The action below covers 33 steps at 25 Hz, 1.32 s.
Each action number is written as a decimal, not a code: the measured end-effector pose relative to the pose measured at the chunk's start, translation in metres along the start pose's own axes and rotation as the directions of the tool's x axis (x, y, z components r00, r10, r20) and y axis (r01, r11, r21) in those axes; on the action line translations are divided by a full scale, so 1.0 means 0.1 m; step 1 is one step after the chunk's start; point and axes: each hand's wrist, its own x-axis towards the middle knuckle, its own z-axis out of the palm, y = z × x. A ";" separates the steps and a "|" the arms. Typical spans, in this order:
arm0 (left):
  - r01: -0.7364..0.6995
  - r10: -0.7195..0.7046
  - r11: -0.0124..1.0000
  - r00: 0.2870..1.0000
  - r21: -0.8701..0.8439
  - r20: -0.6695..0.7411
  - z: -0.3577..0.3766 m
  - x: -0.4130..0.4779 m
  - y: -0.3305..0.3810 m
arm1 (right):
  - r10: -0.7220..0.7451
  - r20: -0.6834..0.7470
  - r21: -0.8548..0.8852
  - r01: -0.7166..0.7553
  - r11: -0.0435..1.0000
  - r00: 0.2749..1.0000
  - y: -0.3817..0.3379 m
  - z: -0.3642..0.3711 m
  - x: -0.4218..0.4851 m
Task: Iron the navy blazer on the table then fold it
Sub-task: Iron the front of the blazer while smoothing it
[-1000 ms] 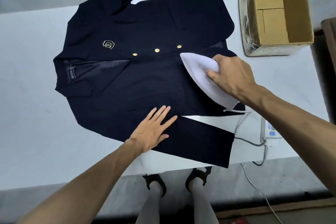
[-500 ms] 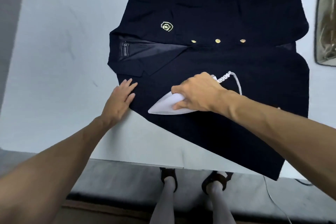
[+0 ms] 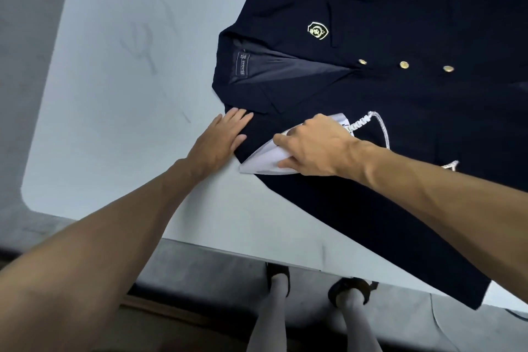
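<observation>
The navy blazer [image 3: 400, 111] lies front-up on the white table [image 3: 120, 100], with a gold crest and three gold buttons showing. My right hand [image 3: 311, 148] grips the white iron [image 3: 264, 161], whose tip points left at the blazer's near shoulder edge. My left hand [image 3: 221, 137] presses flat on that shoulder just left of the iron, fingers straight, half on the cloth and half on the table. The iron's white cord [image 3: 377, 126] loops over the blazer behind my right hand.
The table's near edge [image 3: 228, 251] runs diagonally below the blazer; its left corner is rounded. My feet [image 3: 314, 288] stand on the grey floor beneath it. The blazer's near sleeve hangs to the table's edge at the lower right.
The iron has slid left along the blazer's near side, from the hem end to the shoulder. My left hand moved left ahead of it to the shoulder. The view swung left, dropping the cardboard box from sight.
</observation>
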 end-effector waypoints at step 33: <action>0.253 -0.250 0.945 0.967 -0.209 0.038 -0.15 0.04 0.18 | -0.020 0.144 -0.152 0.042 0.987 0.989 -0.27 0.01 -0.19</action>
